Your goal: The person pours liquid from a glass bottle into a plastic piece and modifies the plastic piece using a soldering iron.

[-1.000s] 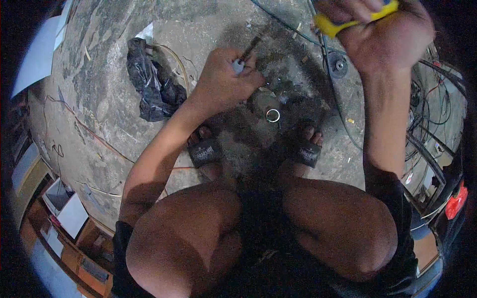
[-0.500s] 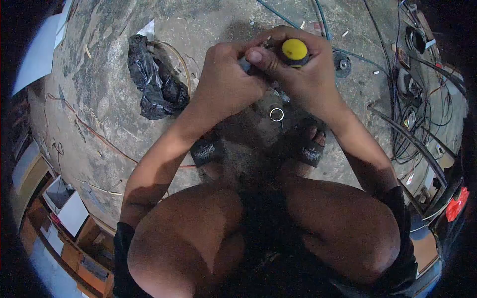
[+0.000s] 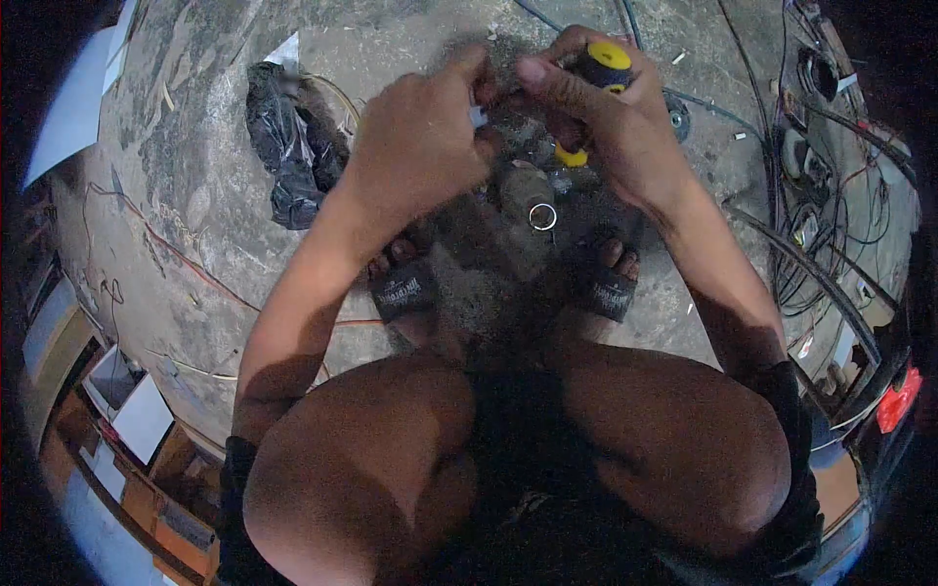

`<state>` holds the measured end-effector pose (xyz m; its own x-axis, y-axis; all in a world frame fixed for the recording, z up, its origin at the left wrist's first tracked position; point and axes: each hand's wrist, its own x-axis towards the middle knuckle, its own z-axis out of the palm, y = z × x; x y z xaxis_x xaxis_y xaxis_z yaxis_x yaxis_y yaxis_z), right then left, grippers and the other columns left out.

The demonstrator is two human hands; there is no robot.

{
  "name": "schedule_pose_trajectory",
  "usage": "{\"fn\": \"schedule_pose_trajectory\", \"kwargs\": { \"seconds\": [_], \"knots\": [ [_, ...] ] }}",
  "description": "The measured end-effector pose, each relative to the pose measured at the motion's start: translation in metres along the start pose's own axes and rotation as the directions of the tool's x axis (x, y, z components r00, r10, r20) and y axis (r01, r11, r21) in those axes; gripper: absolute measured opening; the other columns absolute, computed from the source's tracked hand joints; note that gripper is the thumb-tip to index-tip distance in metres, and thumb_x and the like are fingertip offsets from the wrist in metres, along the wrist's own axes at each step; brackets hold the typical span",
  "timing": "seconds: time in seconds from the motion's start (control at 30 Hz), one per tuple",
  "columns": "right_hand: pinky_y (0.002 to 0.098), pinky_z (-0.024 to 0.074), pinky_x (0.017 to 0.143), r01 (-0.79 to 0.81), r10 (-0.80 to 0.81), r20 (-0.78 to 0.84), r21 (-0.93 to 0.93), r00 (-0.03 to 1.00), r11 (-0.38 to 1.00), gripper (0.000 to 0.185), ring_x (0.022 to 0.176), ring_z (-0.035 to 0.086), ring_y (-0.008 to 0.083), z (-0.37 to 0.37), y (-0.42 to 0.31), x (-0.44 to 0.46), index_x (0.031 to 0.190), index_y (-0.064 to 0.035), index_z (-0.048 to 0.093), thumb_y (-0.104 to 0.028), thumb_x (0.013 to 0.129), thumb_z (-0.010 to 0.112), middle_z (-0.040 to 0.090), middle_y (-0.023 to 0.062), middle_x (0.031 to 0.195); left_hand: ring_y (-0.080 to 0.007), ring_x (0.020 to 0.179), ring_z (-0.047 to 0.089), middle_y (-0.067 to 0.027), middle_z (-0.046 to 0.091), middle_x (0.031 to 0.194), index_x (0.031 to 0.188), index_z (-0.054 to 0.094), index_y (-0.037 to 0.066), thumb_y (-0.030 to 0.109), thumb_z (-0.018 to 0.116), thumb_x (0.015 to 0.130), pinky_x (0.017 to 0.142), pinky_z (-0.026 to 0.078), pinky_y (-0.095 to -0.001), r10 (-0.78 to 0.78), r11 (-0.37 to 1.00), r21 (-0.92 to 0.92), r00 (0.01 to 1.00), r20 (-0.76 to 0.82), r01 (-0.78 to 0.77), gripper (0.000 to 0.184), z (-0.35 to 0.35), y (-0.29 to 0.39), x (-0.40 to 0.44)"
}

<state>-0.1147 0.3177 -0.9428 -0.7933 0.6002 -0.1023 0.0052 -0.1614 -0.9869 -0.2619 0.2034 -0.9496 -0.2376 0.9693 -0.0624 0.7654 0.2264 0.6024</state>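
My left hand [image 3: 420,132] is closed, thumb and fingers pinching a small pale grey-blue piece [image 3: 478,116] that is mostly hidden and blurred. My right hand [image 3: 620,122] is wrapped round a thick yellow-and-black screwdriver handle [image 3: 609,59]. Its yellow cap sticks up above the fingers, and more yellow shows below the palm; I cannot make out a shaft. A narrow gap separates the two hands. On the floor below them, between my feet, lies a shiny metal ring [image 3: 542,217].
A crumpled black plastic bag [image 3: 283,146] lies on the concrete floor left of my hands. Beyond my right hand is a round disc [image 3: 676,115]. Tangled black cables [image 3: 811,225] run along the right side. Wooden shelving [image 3: 181,488] stands at lower left.
My hands have come apart from where they were together. The left moved slightly left, and the screwdriver handle has tilted and risen with the right hand, showing more yellow below.
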Motion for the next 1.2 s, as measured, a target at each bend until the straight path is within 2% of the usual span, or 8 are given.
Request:
{"fn": "schedule_pose_trajectory", "kwargs": {
  "seconds": [0.17, 0.27, 0.37, 0.47, 0.67, 0.83, 1.07, 1.2],
  "knots": [
    [0.0213, 0.0442, 0.055, -0.123, 0.115, -0.117, -0.067, 0.986, 0.990, 0.019, 0.060, 0.055, 0.0085, -0.001, -0.019, 0.007, 0.086, -0.0037, 0.062, -0.021, 0.089, 0.071, 0.061, 0.0011, 0.072, -0.0432, 0.081, 0.065, -0.0216, 0.067, 0.080, 0.097, 0.060, 0.004, 0.013, 0.067, 0.072, 0.073, 0.053, -0.0517, 0.057, 0.989, 0.140, 0.997, -0.044, -0.050, 0.028, -0.011, -0.001, 0.013],
    [0.0219, 0.0429, 0.053, -0.031, 0.017, -0.180, -0.073, 0.984, 0.997, 0.018, 0.058, 0.054, 0.0082, 0.004, -0.022, 0.009, 0.083, -0.0043, 0.061, -0.019, 0.091, 0.069, 0.060, 0.0011, 0.071, -0.0445, 0.081, 0.064, -0.0232, 0.066, 0.079, 0.093, 0.063, 0.003, 0.014, 0.066, 0.072, 0.072, 0.052, -0.0506, 0.035, 0.991, 0.127, 0.999, -0.013, -0.033, 0.024, -0.021, 0.003, 0.016],
    [0.0221, 0.0456, 0.055, -0.160, 0.201, -0.239, 0.181, 0.950, 0.970, 0.017, 0.060, 0.057, 0.0088, 0.005, -0.028, 0.005, 0.084, -0.0036, 0.062, -0.017, 0.090, 0.071, 0.062, 0.0022, 0.072, -0.0349, 0.069, 0.065, -0.0175, 0.065, 0.072, 0.092, 0.063, 0.002, 0.010, 0.065, 0.071, 0.066, 0.050, -0.0419, 0.123, 0.973, -0.180, 0.985, -0.124, -0.144, 0.023, -0.012, 0.001, 0.017],
    [0.0223, 0.0485, 0.057, -0.043, 0.033, -0.242, -0.035, 0.970, 0.998, 0.017, 0.064, 0.061, 0.0098, 0.011, -0.039, 0.004, 0.085, -0.0027, 0.062, -0.016, 0.089, 0.071, 0.065, 0.0043, 0.075, -0.0167, 0.064, 0.057, -0.0054, 0.061, 0.070, 0.095, 0.063, 0.001, 0.008, 0.065, 0.071, 0.062, 0.045, -0.0326, 0.048, 0.813, -0.582, 0.994, 0.094, 0.016, 0.025, -0.005, 0.002, 0.013],
    [0.0246, 0.0505, 0.061, -0.063, 0.054, -0.195, -0.042, 0.979, 0.997, 0.021, 0.067, 0.063, 0.0108, 0.009, -0.059, 0.001, 0.085, -0.0019, 0.063, -0.018, 0.085, 0.076, 0.067, 0.0057, 0.078, -0.0031, 0.068, 0.045, 0.0081, 0.047, 0.073, 0.093, 0.060, 0.008, 0.006, 0.071, 0.075, 0.063, 0.039, -0.0208, 0.094, 0.666, -0.730, 0.954, 0.286, 0.154, 0.021, -0.017, 0.006, 0.002],
    [0.0251, 0.0500, 0.063, 0.207, -0.216, -0.058, -0.133, 0.975, 0.969, 0.023, 0.069, 0.062, 0.0102, -0.010, -0.039, 0.005, 0.083, -0.0026, 0.065, -0.020, 0.081, 0.080, 0.067, 0.0046, 0.076, -0.0069, 0.073, 0.049, 0.0053, 0.052, 0.079, 0.101, 0.060, 0.004, 0.007, 0.072, 0.072, 0.068, 0.044, -0.0253, 0.012, 0.686, -0.685, 0.938, 0.347, 0.244, 0.031, -0.031, 0.015, -0.005],
    [0.0241, 0.0482, 0.060, 0.216, -0.232, -0.060, -0.199, 0.971, 0.956, 0.022, 0.068, 0.061, 0.0087, -0.009, -0.036, 0.004, 0.081, -0.0035, 0.066, -0.020, 0.081, 0.081, 0.067, 0.0035, 0.075, -0.0088, 0.074, 0.051, 0.0024, 0.055, 0.078, 0.099, 0.060, 0.002, 0.008, 0.071, 0.072, 0.069, 0.045, -0.0271, -0.072, 0.729, -0.584, 0.888, 0.454, 0.357, 0.030, -0.041, 0.026, -0.001],
    [0.0233, 0.0473, 0.059, 0.027, -0.061, -0.216, -0.157, 0.974, 0.987, 0.023, 0.065, 0.060, 0.0081, 0.007, -0.054, -0.006, 0.079, -0.0047, 0.064, -0.022, 0.083, 0.078, 0.065, 0.0034, 0.073, -0.0089, 0.066, 0.047, 0.0031, 0.052, 0.069, 0.086, 0.059, 0.003, 0.009, 0.067, 0.074, 0.062, 0.042, -0.0280, -0.031, 0.843, -0.528, 0.988, 0.153, 0.108, 0.016, -0.025, 0.024, -0.007]
  ]
}}
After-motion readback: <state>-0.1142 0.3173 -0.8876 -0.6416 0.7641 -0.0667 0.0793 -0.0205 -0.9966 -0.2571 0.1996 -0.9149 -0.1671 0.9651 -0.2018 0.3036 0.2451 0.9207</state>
